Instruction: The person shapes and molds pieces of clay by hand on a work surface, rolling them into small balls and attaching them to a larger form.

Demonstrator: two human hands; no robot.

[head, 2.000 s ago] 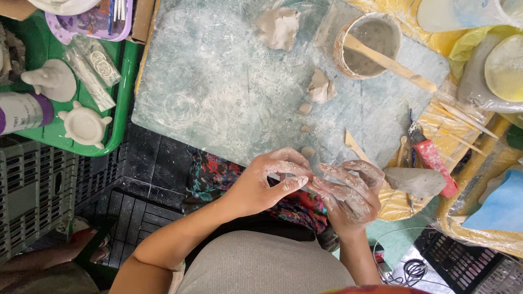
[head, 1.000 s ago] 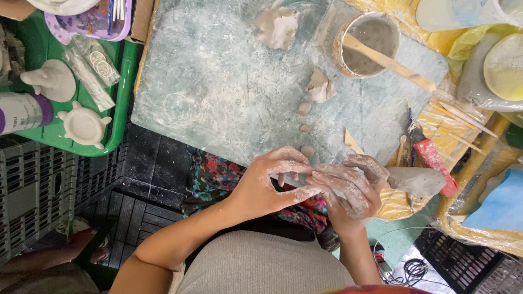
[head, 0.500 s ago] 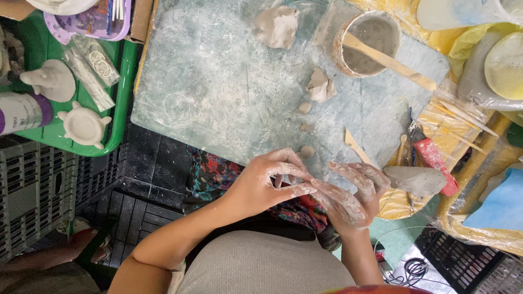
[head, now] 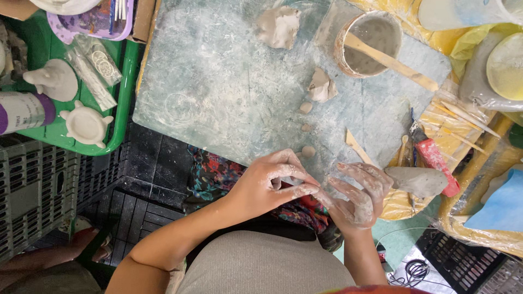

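Both my hands are at the near edge of the work board (head: 218, 98), toward its right half, wet and coated with grey clay slip. My left hand (head: 269, 182) is curled, thumb and fingertips pinched together on a small piece of clay (head: 291, 181) that is mostly hidden under the fingers; its shape cannot be made out. My right hand (head: 359, 193) is held palm up with fingers spread apart and loose, its fingertips touching those of the left hand; it grips nothing. Just beyond the left hand, on the board near that edge, sits a small clay ball (head: 309, 151); two more small clay bits (head: 306, 108) lie in a line further in, leading to a torn clay chunk (head: 321, 87) near the board's middle right. A larger clay lump (head: 279, 26) rests at the far edge. At the far right corner stands a round cup of slip (head: 370, 43) with a wooden stick (head: 392, 64) leaning out over its rim toward the right edge. A flat wooden tool (head: 357, 146) lies on the board just beside my right hand. Off the right edge, on yellow plastic sheet (head: 436, 120), lie a red-handled tool (head: 433, 163) and a grey wedge of clay (head: 418, 181), near my right hand but apart from it. Off the left edge, a green tray (head: 117, 109) holds a white turtle figure (head: 86, 124) and a pale bird-like figure (head: 54, 80).
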